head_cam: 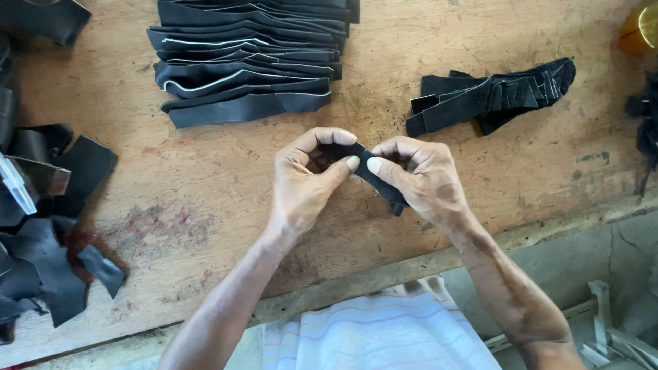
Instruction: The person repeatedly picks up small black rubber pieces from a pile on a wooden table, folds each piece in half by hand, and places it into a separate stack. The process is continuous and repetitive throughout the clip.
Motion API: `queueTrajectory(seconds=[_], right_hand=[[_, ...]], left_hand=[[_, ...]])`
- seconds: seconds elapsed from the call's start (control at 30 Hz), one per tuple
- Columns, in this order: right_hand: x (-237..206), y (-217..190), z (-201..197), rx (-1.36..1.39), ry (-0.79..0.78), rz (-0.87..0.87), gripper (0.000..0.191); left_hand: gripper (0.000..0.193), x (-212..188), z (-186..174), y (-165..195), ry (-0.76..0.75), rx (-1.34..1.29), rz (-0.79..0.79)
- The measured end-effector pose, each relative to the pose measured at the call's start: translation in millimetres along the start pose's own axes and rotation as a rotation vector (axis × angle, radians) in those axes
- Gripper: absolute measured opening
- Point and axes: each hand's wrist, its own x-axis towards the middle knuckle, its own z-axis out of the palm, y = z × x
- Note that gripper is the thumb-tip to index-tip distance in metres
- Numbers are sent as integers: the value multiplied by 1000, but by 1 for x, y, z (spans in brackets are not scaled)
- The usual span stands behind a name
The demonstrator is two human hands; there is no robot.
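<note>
Both hands meet over the middle of the wooden workbench [205, 199], and between them sits a small black leather strip [375, 179], pinched right where the two thumbs come together. The strip runs from under the curled fingers of the left hand [308, 175], slants down and to the right, and its lower end pokes out beneath the palm of the right hand [418, 175]. The left hand is closed on the upper end, thumb pressed toward the forefinger, the other fingers arched over the top. The right hand is closed on it too, thumb tip nearly touching the left thumb tip, fingers folded around the back of the piece. So the hands are together, both clamped on the one strip, held just above the bench surface. Straight beyond the hands, toward the far edge of the workbench, lies a wide fanned stack of long black leather pieces [247, 62], well apart from the fingers. Off to the right of that stack, and nearer to the right hand, rests a smaller bundle of short black strips [490, 96]. On the bench's left edge sprawls a loose heap of black offcuts [48, 226]. Below the bench's near edge, between the forearms, shows a pale striped cloth [377, 329].
</note>
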Motion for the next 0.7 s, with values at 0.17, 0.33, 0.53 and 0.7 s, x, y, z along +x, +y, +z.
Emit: queueTrajectory(seconds=[0.17, 0.33, 0.53, 0.7], right_hand=[[-2, -4, -8, 52, -103, -70, 17], [-4, -4, -4, -92, -111, -126, 16], [-6, -5, 7, -200, -30, -300, 16], [-3, -11, 6, -169, -41, -241, 17]], left_hand=[[22, 2, -2, 3, -17, -93, -80], [35, 2, 0, 4, -3, -28, -33], [54, 2, -1, 7, 9, 92, -51], [53, 1, -1, 6, -57, 217, 39]])
